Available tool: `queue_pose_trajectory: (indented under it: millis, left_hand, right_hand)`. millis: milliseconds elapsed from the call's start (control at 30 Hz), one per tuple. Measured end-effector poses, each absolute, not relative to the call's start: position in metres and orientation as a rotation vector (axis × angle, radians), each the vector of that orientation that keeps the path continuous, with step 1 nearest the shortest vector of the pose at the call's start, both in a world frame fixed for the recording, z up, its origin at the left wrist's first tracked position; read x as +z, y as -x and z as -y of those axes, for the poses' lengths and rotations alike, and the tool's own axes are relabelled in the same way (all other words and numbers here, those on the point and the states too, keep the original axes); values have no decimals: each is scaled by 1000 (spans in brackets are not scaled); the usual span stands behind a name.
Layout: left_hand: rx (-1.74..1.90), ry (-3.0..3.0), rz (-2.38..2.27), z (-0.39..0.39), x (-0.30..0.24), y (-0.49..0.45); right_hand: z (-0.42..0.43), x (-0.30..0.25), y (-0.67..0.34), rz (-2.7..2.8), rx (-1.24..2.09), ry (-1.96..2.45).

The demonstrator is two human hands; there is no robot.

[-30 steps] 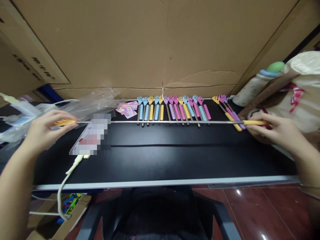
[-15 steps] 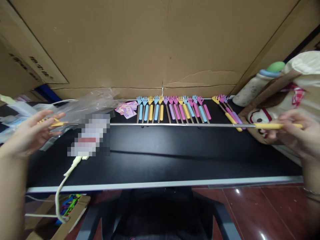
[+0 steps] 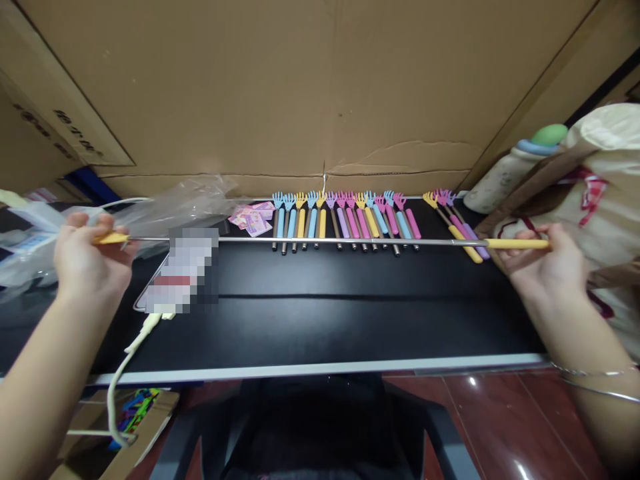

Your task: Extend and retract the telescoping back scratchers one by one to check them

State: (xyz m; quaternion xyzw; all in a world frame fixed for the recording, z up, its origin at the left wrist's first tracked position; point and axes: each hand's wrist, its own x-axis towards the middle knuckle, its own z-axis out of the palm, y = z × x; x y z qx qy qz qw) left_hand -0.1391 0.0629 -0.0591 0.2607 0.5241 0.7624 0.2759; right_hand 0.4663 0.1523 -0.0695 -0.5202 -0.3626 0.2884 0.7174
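A yellow telescopic back scratcher [image 3: 300, 240] is stretched out level above the black table, its metal rod spanning the space between my hands. My left hand [image 3: 93, 257] is closed around the yellow claw end, which its fingers mostly cover. At the other end, my right hand [image 3: 545, 263] grips the yellow handle. Behind the rod lies a row of short, collapsed back scratchers [image 3: 351, 223] in blue, yellow, pink and purple, claws toward the cardboard. Beside my right hand, a separate small group of back scratchers [image 3: 463, 233] in yellow, pink and purple lies slanted.
A pixelated phone [image 3: 183, 273] with a cream cable [image 3: 120, 373] lies at left. Near it are pink cards [image 3: 255, 219] and clear plastic bags [image 3: 170, 207]. A bottle [image 3: 510, 170] and a cream bag [image 3: 610, 193] stand at right. Below are a chair [image 3: 320, 427] and an open box [image 3: 150, 433].
Both hands have come inward, and the extended rod is shorter between them. My left fingers, spread before, have closed over the claw. The rod has shifted slightly up in view.
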Motion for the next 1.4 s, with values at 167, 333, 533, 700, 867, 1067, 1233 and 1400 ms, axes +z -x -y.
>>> queue_pose_trajectory:
  millis: [167, 333, 533, 700, 867, 1067, 1233, 1400]
  left_hand:
    - [1956, -799, -1523, -65, -60, 112]
    - [1798, -1033, -1463, -63, -65, 69]
    - [1671, -1492, -1461, -47, -65, 47]
    - [1497, -1737, -1436, -38, -70, 30]
    - [1397, -1831, -1411, -38, -80, 8]
    - [1448, -1869, -1340, -36, -78, -19]
    - [1441, -1981, -1215, -42, -73, -43]
    - [1392, -2034, -1253, -52, -74, -40]
  right_hand:
    - [-142, -67, -442, 814, 642, 1080]
    - [-115, -61, -386, 1054, 787, 989]
    - [-97, -60, -363, 1223, 923, 970]
    - [-90, -66, -359, 1346, 1090, 996]
    - [-88, -67, -357, 1396, 1087, 982]
    - [-82, -74, -341, 1453, 1220, 982]
    - [-75, -78, -323, 1503, 1357, 965]
    - [-79, -77, -328, 1652, 1223, 1020]
